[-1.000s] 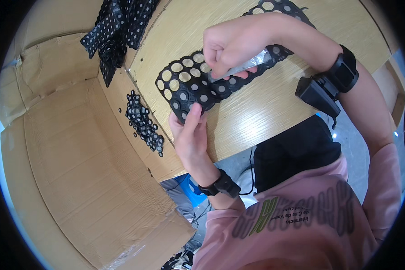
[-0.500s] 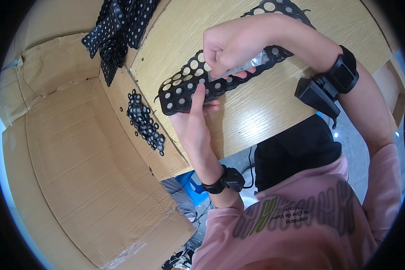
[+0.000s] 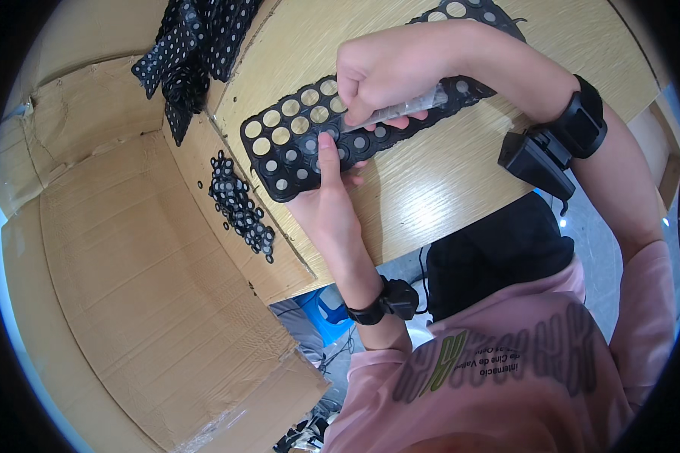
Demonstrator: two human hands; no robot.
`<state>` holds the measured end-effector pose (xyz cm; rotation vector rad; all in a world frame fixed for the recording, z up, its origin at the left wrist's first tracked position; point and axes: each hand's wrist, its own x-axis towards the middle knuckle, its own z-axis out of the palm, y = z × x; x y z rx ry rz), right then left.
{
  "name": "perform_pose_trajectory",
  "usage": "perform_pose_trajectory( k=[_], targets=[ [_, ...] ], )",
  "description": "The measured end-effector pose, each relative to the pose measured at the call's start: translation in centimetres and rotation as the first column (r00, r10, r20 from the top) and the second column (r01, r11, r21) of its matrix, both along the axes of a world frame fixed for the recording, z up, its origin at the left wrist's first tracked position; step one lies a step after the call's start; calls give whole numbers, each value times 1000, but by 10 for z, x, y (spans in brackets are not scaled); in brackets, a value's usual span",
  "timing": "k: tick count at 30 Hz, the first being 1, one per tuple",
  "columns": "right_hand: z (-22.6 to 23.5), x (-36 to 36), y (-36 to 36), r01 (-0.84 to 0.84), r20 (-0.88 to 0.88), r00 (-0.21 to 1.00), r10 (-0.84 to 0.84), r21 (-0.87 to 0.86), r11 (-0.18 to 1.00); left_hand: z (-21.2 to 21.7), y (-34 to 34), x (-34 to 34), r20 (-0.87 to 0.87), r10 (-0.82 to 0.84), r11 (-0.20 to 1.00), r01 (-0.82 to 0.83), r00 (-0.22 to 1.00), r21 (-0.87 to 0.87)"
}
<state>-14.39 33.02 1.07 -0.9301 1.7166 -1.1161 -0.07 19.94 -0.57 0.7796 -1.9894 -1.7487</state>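
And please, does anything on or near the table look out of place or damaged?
One small black ring lies apart, just left of the heap of similar rings, so it looks stray. The holed black sheet shows no clear damage.

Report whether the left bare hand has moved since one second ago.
Yes: the left bare hand has moved forward, farther in from the near edge of the pale wooden table.

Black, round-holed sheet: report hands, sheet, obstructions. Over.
Left hand holding sheet, thumb on top. Right hand gripping slim silvery tool over it. Right forearm partly hiding sheet.
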Motion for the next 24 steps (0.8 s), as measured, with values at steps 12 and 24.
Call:
perform_pose_trajectory(
  k=[12,24],
  targets=[
    [-1,3,-2,39,-25,999,-39,-3,999,-2,1,-1,-43,-19,998,16,999,-58],
    [0,5,-2,62,-35,997,-62,-17,998,-2,0,0,-58,-3,1000,1,998,-27]
  ],
)
